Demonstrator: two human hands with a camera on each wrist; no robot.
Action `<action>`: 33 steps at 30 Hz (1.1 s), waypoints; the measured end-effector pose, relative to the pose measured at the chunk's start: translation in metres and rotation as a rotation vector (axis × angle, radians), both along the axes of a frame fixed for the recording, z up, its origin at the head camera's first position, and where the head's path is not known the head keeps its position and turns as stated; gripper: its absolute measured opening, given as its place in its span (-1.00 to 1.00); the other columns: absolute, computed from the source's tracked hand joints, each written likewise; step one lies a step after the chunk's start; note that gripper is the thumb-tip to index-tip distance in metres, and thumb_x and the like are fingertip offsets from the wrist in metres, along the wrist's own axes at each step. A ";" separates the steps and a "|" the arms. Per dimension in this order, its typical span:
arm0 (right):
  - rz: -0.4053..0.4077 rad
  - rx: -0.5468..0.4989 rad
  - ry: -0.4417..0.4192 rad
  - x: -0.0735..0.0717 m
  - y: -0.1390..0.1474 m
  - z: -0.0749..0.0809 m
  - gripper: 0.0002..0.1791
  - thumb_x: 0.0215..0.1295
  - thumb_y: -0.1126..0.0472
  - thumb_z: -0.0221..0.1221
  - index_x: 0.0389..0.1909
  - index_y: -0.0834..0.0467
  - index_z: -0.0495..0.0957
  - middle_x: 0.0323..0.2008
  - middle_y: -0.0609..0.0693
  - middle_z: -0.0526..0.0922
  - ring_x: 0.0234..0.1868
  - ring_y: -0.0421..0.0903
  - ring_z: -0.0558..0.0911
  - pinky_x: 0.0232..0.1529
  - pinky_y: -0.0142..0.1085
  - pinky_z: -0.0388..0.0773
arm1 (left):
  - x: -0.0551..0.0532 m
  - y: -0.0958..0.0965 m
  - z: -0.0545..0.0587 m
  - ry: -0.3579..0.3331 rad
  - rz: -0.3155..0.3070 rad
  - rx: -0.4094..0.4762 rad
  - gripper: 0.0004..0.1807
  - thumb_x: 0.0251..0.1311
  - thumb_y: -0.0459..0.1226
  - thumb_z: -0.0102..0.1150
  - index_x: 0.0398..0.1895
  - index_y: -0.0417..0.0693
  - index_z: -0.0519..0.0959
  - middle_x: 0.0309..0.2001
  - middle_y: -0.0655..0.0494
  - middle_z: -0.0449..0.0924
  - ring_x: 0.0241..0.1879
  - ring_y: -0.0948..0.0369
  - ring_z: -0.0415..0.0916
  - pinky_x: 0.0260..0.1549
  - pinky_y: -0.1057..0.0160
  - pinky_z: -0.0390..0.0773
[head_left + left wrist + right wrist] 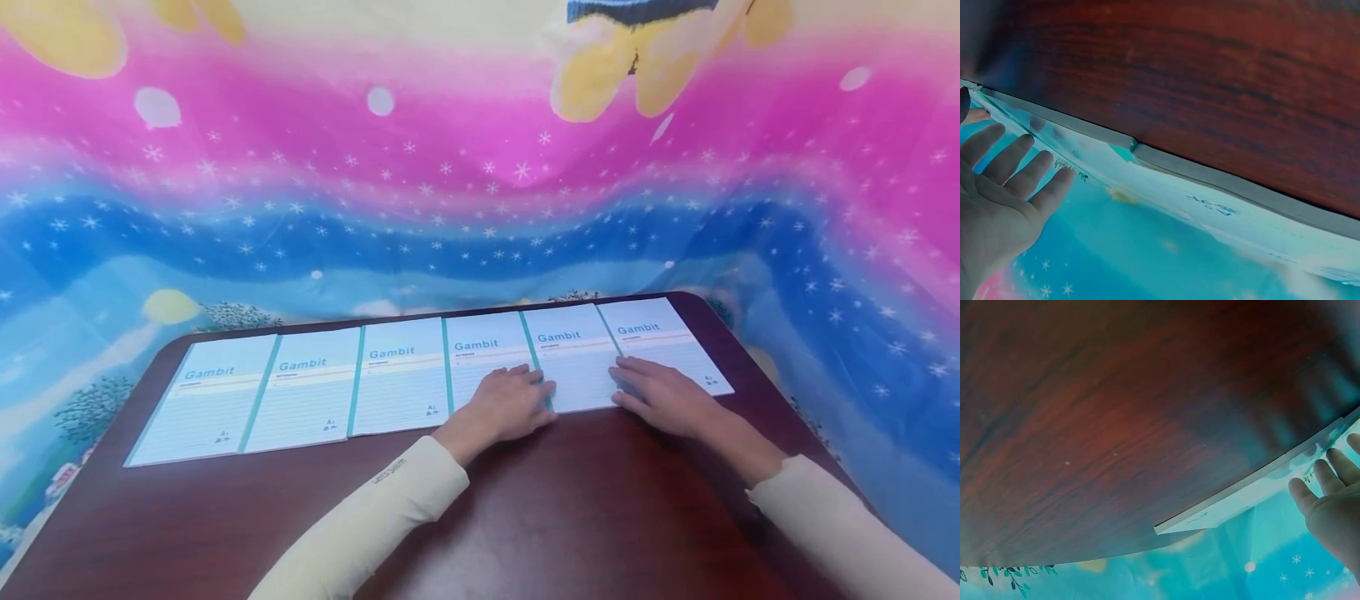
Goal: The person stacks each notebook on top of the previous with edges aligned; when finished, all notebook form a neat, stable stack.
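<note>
Several thin white notebooks with green spines lie side by side in one row, covers up, each printed "Gambit". My left hand point(506, 404) is over the lower right part of the fourth notebook point(480, 354), its fingertips reaching the spine of the fifth notebook point(577, 375). Over the seam between the fifth and the rightmost notebook point(652, 321) lies my right hand point(663, 396), covering part of the rightmost cover. Both wrist views show loosely extended fingers, on the left hand point(1010, 194) and the right hand point(1335, 509), with nothing gripped.
The three left notebooks, among them the leftmost one point(187, 417), continue the row towards the left edge. Beneath them is a dark reddish wooden table point(525, 517) with rounded far corners. A patterned pink and blue cloth point(450, 208) hangs behind and around it.
</note>
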State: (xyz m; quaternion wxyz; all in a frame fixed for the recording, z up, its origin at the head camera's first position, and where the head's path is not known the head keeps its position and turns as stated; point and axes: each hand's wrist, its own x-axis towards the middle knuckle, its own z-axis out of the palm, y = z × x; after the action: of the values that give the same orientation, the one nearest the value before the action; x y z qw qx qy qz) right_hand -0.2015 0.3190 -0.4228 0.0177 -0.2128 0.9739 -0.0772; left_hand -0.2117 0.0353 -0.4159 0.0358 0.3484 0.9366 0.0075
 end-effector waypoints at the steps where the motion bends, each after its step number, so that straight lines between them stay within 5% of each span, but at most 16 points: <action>1: 0.005 0.002 0.003 0.000 0.000 -0.001 -0.37 0.47 -0.04 0.19 0.41 0.21 0.42 0.42 0.25 0.37 0.44 0.25 0.31 0.38 0.21 0.25 | 0.000 0.000 0.000 0.001 -0.003 -0.006 -0.43 0.45 0.16 0.02 0.40 0.19 0.48 0.42 0.12 0.40 0.47 0.06 0.23 0.38 -0.06 0.30; 21: 0.011 0.000 -0.013 0.004 0.003 -0.002 -0.42 0.46 -0.02 0.21 0.38 0.18 0.48 0.40 0.16 0.42 0.45 0.20 0.32 0.44 0.20 0.14 | 0.002 -0.001 -0.004 0.138 -0.069 0.011 -0.70 0.46 -0.02 0.11 0.10 0.16 0.68 0.12 0.17 0.65 0.24 0.09 0.50 0.24 0.01 0.48; 33: 0.014 -0.002 -0.008 0.022 0.005 0.000 -0.43 0.45 -0.03 0.22 0.37 0.16 0.50 0.39 0.17 0.44 0.43 0.26 0.34 0.38 0.24 0.23 | 0.015 0.001 -0.005 0.164 -0.110 -0.001 -0.73 0.45 0.01 0.12 0.03 0.19 0.70 0.03 0.20 0.69 0.17 0.12 0.54 0.23 0.03 0.50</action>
State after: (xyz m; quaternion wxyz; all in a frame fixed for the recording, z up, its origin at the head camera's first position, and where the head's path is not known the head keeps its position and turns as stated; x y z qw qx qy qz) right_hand -0.1791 0.3240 -0.4226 0.0220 -0.2192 0.9722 -0.0790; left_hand -0.1971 0.0361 -0.4207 -0.0405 0.3988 0.9158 -0.0233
